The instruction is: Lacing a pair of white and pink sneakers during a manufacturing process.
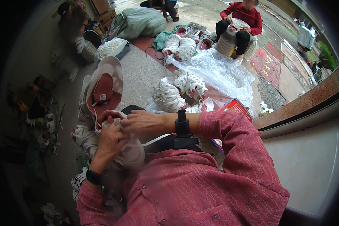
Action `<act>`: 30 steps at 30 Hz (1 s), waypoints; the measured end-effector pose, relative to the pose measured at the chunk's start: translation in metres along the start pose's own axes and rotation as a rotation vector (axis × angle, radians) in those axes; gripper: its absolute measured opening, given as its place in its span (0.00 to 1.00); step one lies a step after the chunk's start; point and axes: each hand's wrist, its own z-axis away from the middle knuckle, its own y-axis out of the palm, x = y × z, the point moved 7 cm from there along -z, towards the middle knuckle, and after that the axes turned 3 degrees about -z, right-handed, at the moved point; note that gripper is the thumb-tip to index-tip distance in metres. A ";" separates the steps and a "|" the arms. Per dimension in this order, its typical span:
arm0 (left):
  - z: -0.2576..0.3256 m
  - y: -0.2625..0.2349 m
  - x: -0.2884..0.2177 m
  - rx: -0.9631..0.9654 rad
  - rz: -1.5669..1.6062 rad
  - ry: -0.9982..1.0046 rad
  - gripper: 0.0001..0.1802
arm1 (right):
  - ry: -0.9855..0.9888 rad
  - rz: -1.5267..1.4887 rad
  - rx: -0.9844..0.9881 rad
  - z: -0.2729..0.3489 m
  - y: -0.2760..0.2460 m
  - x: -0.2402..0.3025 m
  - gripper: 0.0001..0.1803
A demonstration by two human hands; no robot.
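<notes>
My left hand (110,140) and my right hand (141,121) meet over a white shoe upper with a dark red lining (108,117) held in front of my chest. Both hands grip it, the left from below and the right pinching its rim from above. Each wrist wears a black band. Just beyond it stands a stack of similar white and red uppers (103,88). A black strap (177,142) lies across my red shirt under the right forearm.
Tied bundles of white uppers (169,96) lie on the ground ahead beside a clear plastic sheet (218,69) and a red basket (235,107). Another person in red (242,17) sits farther off. A green sack (139,22) lies at the back. A stone ledge (309,100) runs along the right.
</notes>
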 end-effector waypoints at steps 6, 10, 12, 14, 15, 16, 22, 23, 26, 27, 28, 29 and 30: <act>-0.001 0.002 0.003 0.088 0.021 -0.056 0.05 | -0.104 -0.030 -0.091 0.002 0.001 -0.002 0.12; -0.007 0.001 0.002 0.111 0.008 -0.090 0.06 | -0.195 0.014 -0.101 0.004 -0.004 -0.003 0.10; -0.008 0.003 0.002 0.128 0.004 -0.099 0.06 | -0.185 0.011 -0.110 0.005 -0.005 -0.004 0.09; -0.008 0.003 0.001 0.075 -0.023 -0.086 0.08 | -0.186 0.016 -0.098 0.005 -0.004 -0.007 0.09; -0.009 0.005 0.002 0.073 -0.019 -0.086 0.08 | -0.188 0.024 -0.088 0.005 -0.003 -0.008 0.10; -0.011 0.007 0.003 0.043 -0.006 -0.066 0.08 | -0.185 0.025 -0.084 0.005 -0.001 -0.008 0.10; -0.002 -0.008 0.005 -0.018 0.019 -0.057 0.06 | -0.162 -0.091 -0.023 -0.011 0.001 -0.002 0.13; 0.004 -0.011 0.011 -0.015 0.034 -0.073 0.05 | -0.193 -0.083 0.012 -0.014 0.001 0.002 0.13; 0.003 -0.065 0.042 -0.051 -0.134 -0.249 0.04 | -0.230 -0.144 -0.015 -0.011 0.000 -0.003 0.12; 0.006 -0.100 0.073 -0.106 -0.237 -0.308 0.02 | -0.220 -0.147 -0.009 -0.009 0.001 -0.007 0.12; 0.020 -0.150 0.104 -0.239 -0.371 -0.396 0.03 | -0.235 -0.137 0.010 -0.010 -0.002 -0.006 0.12; 0.030 -0.202 0.136 -0.364 -0.487 -0.494 0.07 | -0.200 -0.121 0.039 -0.009 -0.005 -0.008 0.11; 0.057 -0.260 0.162 -0.436 -0.717 -0.497 0.12 | -0.223 -0.134 0.083 -0.011 -0.006 -0.004 0.09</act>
